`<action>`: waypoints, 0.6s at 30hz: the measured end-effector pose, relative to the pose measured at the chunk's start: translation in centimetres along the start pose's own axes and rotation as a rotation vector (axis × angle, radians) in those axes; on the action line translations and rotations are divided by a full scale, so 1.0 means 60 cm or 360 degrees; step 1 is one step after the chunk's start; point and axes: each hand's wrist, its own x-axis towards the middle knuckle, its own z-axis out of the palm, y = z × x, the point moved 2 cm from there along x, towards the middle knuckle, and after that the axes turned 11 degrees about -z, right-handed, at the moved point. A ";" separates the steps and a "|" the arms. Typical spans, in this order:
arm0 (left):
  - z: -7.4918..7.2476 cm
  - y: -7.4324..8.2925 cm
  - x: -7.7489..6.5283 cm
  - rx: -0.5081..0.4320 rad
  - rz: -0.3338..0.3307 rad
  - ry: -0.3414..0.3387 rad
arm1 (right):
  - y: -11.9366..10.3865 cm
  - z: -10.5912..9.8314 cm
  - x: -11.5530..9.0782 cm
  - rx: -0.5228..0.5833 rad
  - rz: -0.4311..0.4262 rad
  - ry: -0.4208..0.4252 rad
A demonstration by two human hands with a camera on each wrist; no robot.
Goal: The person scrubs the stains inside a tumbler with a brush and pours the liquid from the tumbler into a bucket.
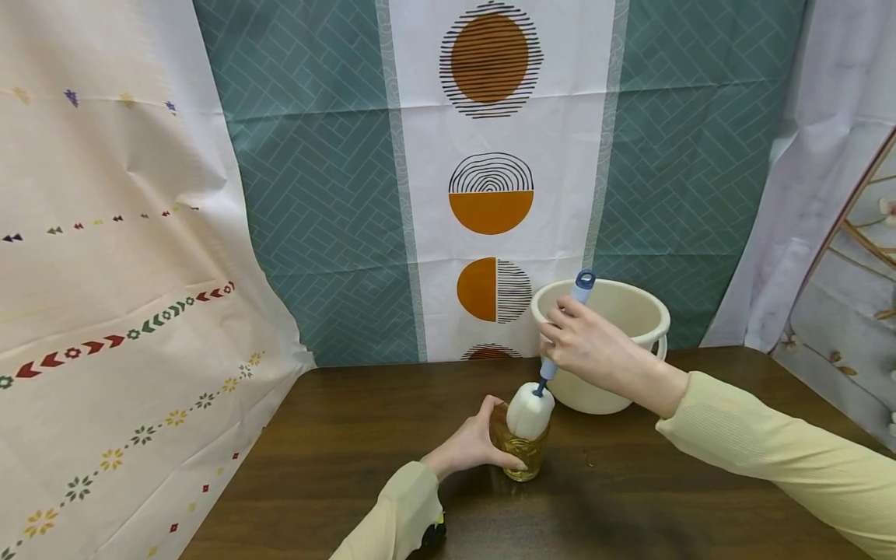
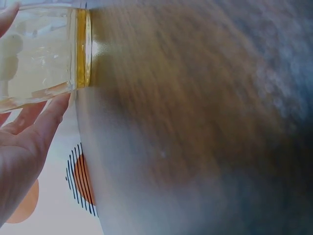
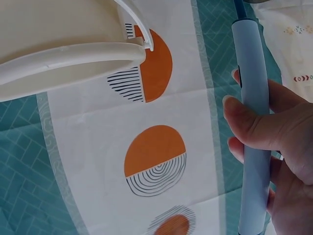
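Observation:
In the head view my left hand [image 1: 474, 443] grips an amber glass [image 1: 526, 460] on the wooden table, thumb on the near side and fingers round the far side. My right hand [image 1: 588, 346] holds a cup brush by its light blue handle [image 3: 255, 73], which slants up to a dark blue ring at the top. The brush's white sponge head [image 1: 530, 411] sits in the mouth of the glass, its upper part standing above the rim. Seen from the left wrist, the glass [image 2: 41, 54] lets a pale shape show through its wall.
A cream bucket [image 1: 591, 395] with a handle stands behind the glass, close beside my right hand. The brown table [image 1: 350, 435] ends at a hanging teal and white cloth [image 1: 322, 194]. Another patterned cloth [image 1: 105, 311] hangs along the left side.

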 end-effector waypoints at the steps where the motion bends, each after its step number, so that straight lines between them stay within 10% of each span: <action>1: 0.000 0.000 -0.001 0.0002 -0.0001 0.0003 | 0.000 0.000 0.000 0.0004 -0.0004 -0.0002; 18: 0.000 -0.001 0.000 -0.0020 0.0004 -0.0009 | 0.006 0.004 -0.001 0.0138 -0.0044 0.0031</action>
